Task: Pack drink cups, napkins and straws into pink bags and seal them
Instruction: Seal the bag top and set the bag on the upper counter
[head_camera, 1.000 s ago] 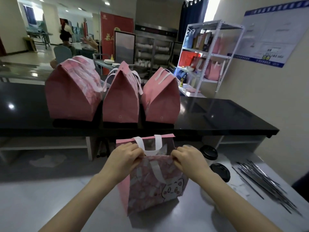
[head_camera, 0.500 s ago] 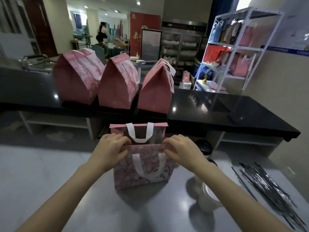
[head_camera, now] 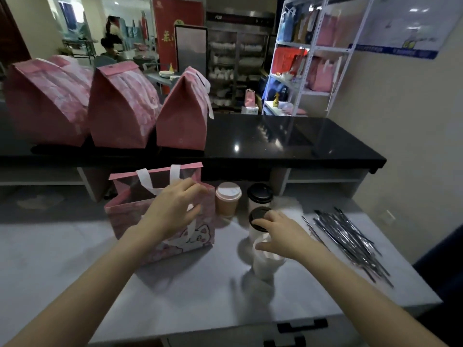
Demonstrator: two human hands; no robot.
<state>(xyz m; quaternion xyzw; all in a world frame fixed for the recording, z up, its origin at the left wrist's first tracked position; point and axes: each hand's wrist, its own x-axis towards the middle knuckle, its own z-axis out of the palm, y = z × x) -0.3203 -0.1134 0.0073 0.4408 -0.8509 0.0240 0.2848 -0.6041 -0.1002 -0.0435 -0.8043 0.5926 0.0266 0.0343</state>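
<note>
- Three lidded paper cups stand just right of the open pink fabric bag with the cartoon cat print (head_camera: 175, 236) on the pale grey counter (head_camera: 62, 251): a tan paper cup with a pinkish lid (head_camera: 227, 200), a white cup with a black lid (head_camera: 259, 196) behind, and a nearer white cup with a black lid (head_camera: 260, 222) under my fingers.
- My right hand (head_camera: 280, 236) is loosely spread over that nearest black lid, fingertips at its rim, not yet closed on anything.
- My left hand (head_camera: 175, 206) pinches the near top edge of the bag beside its white strap, holding the mouth open.
- I judge the bag soft and floppy; it likely needs holding while a cup goes in.
- The cups are probably light but crushable, and lids may pop off, so I would grip around the wall below the lid, keeping it upright.
- The dark wrapped straws (head_camera: 350, 239) lie fanned at the right, thin and slippery-looking.
</note>
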